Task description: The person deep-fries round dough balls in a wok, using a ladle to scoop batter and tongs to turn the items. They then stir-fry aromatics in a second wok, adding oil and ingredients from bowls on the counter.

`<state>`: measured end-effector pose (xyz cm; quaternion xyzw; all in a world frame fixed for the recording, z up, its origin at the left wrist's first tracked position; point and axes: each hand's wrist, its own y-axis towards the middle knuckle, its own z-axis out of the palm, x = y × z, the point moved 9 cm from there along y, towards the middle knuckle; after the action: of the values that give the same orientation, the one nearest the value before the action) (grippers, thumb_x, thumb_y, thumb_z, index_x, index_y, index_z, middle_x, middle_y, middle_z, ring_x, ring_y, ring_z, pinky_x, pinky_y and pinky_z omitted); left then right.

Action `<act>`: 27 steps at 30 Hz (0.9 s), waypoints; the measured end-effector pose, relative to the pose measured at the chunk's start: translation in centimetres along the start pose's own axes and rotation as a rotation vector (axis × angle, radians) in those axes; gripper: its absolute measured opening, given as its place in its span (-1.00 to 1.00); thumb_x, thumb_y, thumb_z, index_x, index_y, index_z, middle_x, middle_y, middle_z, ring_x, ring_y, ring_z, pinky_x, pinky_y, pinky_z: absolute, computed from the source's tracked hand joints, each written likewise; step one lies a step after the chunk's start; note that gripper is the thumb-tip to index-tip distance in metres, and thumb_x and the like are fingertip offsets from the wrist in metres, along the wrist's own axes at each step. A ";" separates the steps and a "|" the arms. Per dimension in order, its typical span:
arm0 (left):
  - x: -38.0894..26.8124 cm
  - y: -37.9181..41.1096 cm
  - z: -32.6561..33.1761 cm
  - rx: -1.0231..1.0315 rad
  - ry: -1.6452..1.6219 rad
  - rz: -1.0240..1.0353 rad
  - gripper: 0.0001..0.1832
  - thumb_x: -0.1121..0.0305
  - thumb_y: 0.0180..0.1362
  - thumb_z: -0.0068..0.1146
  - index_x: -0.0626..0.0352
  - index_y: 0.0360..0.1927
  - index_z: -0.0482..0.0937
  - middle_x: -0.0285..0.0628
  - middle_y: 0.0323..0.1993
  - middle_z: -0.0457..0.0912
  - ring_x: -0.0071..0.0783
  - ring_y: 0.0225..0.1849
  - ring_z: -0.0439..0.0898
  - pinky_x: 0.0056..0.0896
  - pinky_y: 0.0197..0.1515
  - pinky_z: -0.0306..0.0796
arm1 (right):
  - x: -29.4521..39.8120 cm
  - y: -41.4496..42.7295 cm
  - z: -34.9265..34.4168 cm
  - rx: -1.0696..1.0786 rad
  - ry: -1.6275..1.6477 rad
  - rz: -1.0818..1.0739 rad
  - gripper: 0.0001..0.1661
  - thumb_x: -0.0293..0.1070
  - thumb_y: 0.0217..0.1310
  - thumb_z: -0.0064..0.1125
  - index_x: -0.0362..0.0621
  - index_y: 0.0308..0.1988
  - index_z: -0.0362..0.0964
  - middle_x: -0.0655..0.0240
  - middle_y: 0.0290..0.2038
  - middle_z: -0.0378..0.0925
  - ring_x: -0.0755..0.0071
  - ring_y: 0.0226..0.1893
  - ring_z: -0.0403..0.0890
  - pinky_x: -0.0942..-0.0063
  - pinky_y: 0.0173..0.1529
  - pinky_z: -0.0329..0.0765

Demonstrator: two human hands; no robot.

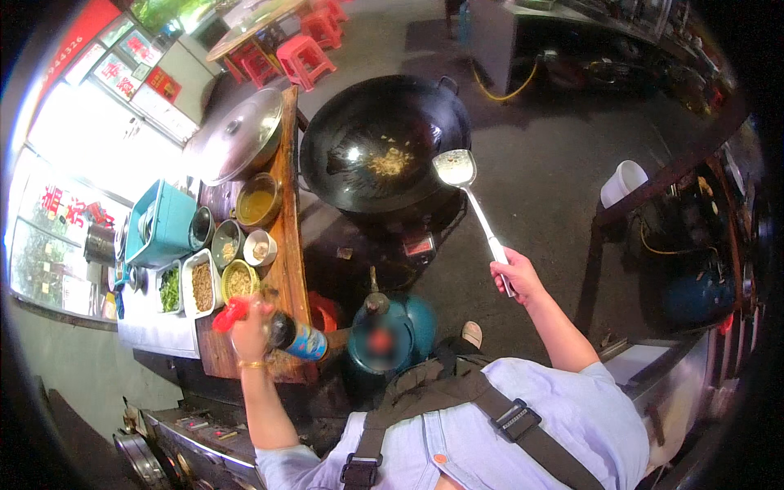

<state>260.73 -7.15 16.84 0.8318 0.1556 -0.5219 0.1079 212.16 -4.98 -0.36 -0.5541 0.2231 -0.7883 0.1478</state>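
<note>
My right hand point(518, 277) is closed around the handle of a metal wok spatula point(454, 168), its blade at the right rim of a large black wok point(349, 131). Chopped, pale golden bits point(391, 162) lie in oil at the wok's bottom. My left hand point(250, 337), somewhat blurred, is over the wooden table at left, with a red plastic thing point(231, 312) in its fingers; what it is cannot be told. Right beside that hand is a dark bottle with a blue label point(307, 342). A yellow basket of chopped food point(240, 280) is just beyond the hand.
On the wooden table point(286, 245) are a white tub of brown crumbly food point(202, 283), a tub of chopped greens point(169, 290), a bowl of yellowish liquid point(258, 201), a large metal lid point(236, 135) and a turquoise bin point(160, 223). A blue-green gas cylinder point(422, 324) stands below the wok.
</note>
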 end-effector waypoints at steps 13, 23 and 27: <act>-0.6 10.5 22.6 0.298 0.725 0.237 -0.55 -0.06 -0.16 0.06 0.18 -0.50 0.51 -0.04 -0.44 0.54 -0.10 -0.33 0.50 -0.24 -0.23 0.35 | 3.1 2.3 6.9 0.239 -0.207 -0.078 -0.36 -0.53 -0.12 -0.01 -0.09 0.08 0.15 0.45 -0.64 0.34 0.68 -0.75 0.32 0.72 -0.70 0.29; -1.3 19.5 33.9 0.361 1.011 0.013 -0.69 0.15 -0.15 -0.03 0.15 -0.42 0.53 -0.03 -0.35 0.53 -0.13 -0.25 0.50 -0.26 -0.18 0.37 | 8.2 13.8 5.5 0.504 -0.286 0.084 -0.33 -0.50 -0.11 0.04 -0.05 0.10 0.13 0.47 -0.58 0.39 0.68 -0.73 0.34 0.68 -0.69 0.32; -2.2 22.3 36.0 0.293 1.067 0.001 -0.71 0.15 -0.11 -0.08 0.15 -0.48 0.53 -0.03 -0.43 0.54 -0.11 -0.31 0.51 -0.24 -0.23 0.38 | 10.9 17.4 4.7 0.577 -0.307 0.126 -0.36 -0.52 -0.10 0.02 -0.08 0.09 0.14 0.47 -0.59 0.38 0.68 -0.73 0.34 0.70 -0.68 0.31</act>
<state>238.03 -40.48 3.63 0.9872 0.1141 -0.0441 -0.1027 212.59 -26.02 0.81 -0.5866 -0.0005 -0.7156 0.3792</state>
